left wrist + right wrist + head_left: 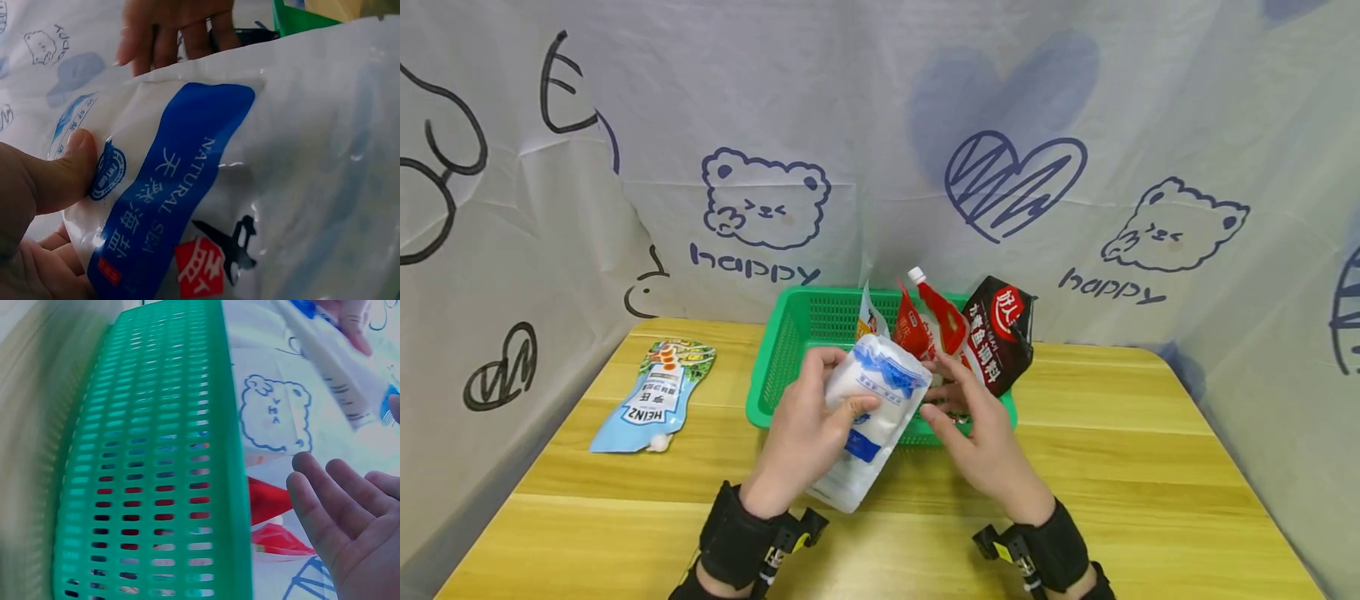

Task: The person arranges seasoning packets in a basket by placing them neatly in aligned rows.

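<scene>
My left hand grips a white and blue bag of sea salt, its thumb across the front. The bag is tilted and overlaps the front of a green plastic basket. In the left wrist view the bag's blue label reads "Natural Sea Salt". My right hand is just right of the bag with fingers spread. The right wrist view shows that palm with nothing in it, beside the basket's slotted wall.
Inside the basket stand a red packet, a red spouted pouch with a white cap, and a black seasoning packet leaning over the right rim. A light-blue Heinz pouch lies on the wooden table at left. A printed curtain hangs behind.
</scene>
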### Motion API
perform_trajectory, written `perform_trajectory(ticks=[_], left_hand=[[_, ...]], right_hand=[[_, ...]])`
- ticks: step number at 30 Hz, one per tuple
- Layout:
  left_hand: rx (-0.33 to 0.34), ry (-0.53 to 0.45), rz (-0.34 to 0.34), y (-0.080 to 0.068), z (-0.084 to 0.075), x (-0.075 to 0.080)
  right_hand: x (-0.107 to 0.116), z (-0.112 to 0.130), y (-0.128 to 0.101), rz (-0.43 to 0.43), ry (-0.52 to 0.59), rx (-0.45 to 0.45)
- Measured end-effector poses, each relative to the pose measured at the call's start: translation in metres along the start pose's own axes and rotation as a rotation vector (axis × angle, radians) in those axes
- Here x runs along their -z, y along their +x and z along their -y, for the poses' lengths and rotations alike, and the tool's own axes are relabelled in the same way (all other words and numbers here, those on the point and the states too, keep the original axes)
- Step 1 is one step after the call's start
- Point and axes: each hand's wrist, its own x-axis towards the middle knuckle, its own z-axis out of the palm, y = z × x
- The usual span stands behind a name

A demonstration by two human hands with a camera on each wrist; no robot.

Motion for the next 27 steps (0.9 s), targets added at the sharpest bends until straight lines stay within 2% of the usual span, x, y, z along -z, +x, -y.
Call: perform_trajectory(ticks=[8, 14, 16, 22, 27], left_hand=[[-0.058, 0.057, 0.067, -0.004, 0.0, -0.016], [-0.072, 0.078, 0.112, -0.005, -0.001, -0.022], [-0.08, 0.098, 0.119, -0.005, -0.001, -0.023], [-0.087, 0.148, 0.153, -0.005, 0.002, -0.022], [-0.064, 0.128, 0.204, -0.003, 0.003, -0.017]], right_hand=[[0.005, 0.009, 0.0, 0.005, 0.01, -0.04], [0.006, 0.013, -0.001, 0.0, 0.11, -0.112], [0.005, 0.014, -0.001, 0.005, 0.136, -0.141], [0.004, 0.015, -0.002, 0.013, 0.105, -0.162], [0.002, 0.016, -0.001, -0.001, 0.148, -0.167]])
